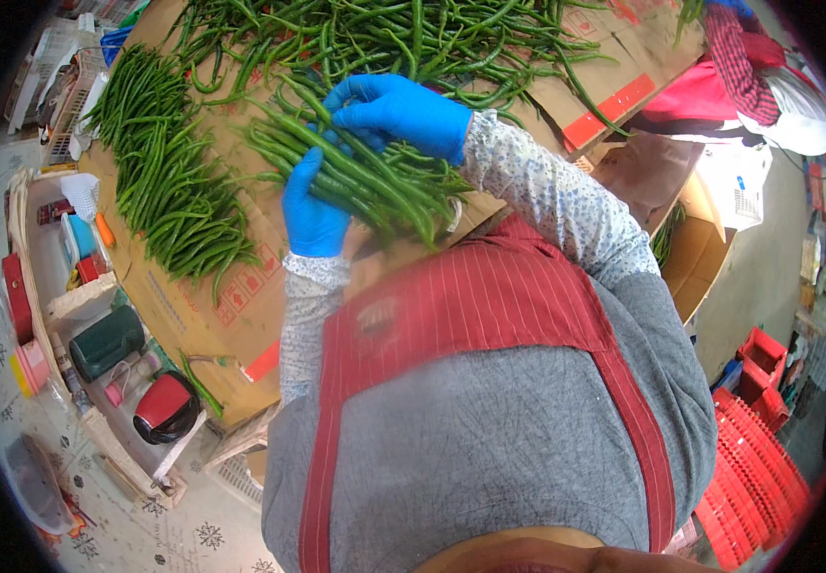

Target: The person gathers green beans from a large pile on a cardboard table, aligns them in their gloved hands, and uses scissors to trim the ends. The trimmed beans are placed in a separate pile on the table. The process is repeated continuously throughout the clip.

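My left hand (316, 208), in a blue glove, is closed around a bunch of long green chili peppers (377, 186), its thumb on top. Over the far side of this bunch is my right hand (398, 114), gloved in blue too, its fingers bent and touching the peppers; whether it grips one is hidden. A dense row of green peppers (169, 172) lies on the cardboard at the left. Beyond my hands spreads a large loose heap of peppers (456, 36).
Flattened cardboard (269, 344) covers the table, with a stray pepper (201, 387) near its edge. At left stands a tray (33, 286) of small items. Another person's checked sleeve (749, 71) shows at upper right, above an open cardboard box (699, 265). Red crates (749, 480) stand lower right.
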